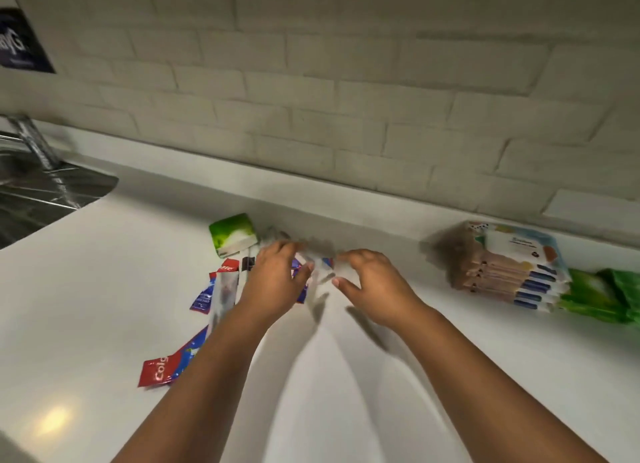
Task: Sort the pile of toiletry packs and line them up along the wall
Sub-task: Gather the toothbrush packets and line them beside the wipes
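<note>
Both hands over the pile at the worktop's back edge.
Left hand (pixel 277 279) and right hand (pixel 372 282) curl round a blurred clear pack (pixel 320 272); wipes stack (pixel 512 268) far right.

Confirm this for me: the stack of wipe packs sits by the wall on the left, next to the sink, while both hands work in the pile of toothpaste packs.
Not quite. The head view shows the stack of wipe packs by the wall on the right, far from the sink, which is at the left. The rest holds: the left hand and right hand are both at the pile of toothpaste packs.
</note>
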The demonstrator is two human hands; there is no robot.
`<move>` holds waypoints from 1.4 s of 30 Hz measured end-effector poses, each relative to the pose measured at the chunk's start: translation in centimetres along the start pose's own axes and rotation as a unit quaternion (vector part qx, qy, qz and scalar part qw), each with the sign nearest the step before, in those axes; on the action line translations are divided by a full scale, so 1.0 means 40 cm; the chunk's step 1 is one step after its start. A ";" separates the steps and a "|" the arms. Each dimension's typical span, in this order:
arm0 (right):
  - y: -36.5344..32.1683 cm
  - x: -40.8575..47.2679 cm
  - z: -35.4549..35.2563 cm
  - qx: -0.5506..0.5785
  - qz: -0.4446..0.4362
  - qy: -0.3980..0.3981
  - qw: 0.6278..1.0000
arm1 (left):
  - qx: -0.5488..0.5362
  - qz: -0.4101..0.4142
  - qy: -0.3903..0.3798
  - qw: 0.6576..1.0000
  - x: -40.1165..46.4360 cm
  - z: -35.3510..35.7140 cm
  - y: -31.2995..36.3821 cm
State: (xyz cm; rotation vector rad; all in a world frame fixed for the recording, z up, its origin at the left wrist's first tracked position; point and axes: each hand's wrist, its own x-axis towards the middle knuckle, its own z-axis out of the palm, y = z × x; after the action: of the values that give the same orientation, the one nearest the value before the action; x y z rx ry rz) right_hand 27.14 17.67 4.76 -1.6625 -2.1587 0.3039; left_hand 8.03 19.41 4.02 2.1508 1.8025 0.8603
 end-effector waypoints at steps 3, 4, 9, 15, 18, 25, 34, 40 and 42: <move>-0.084 0.072 0.069 0.035 0.007 -0.022 0.999 | 0.000 -0.022 -0.007 1.000 0.033 -0.041 -0.115; -0.109 0.094 0.091 0.046 0.009 -0.028 0.999 | -0.009 -0.026 -0.005 1.000 0.044 -0.052 -0.150; -0.205 0.196 0.168 0.081 0.015 -0.038 0.996 | -0.088 -0.093 -0.010 0.992 0.103 -0.085 -0.281; -0.279 0.327 0.246 0.099 0.054 -0.027 0.993 | -0.141 -0.190 0.032 0.971 0.178 -0.072 -0.380; -0.294 0.390 0.280 0.084 0.084 -0.017 0.993 | -0.095 -0.238 0.067 0.964 0.214 -0.065 -0.424; -0.291 0.483 0.356 -0.025 0.142 -0.043 0.989 | 0.042 -0.298 -0.008 0.953 0.268 -0.037 -0.474; -0.330 0.458 0.327 0.168 0.183 0.037 0.968 | -0.261 -0.269 0.048 0.926 0.247 -0.046 -0.439; -0.309 0.403 0.274 0.320 0.235 0.070 0.915 | -0.461 -0.237 0.036 0.854 0.225 -0.101 -0.381; -0.286 0.380 0.263 0.388 0.254 0.070 0.883 | -0.484 -0.223 0.000 0.846 0.216 -0.117 -0.361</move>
State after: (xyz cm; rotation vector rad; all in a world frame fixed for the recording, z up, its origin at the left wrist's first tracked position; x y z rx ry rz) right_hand 9.29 29.89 2.63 -1.6225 -1.1837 1.0082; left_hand -5.83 30.02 3.07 1.0382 1.2987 1.2541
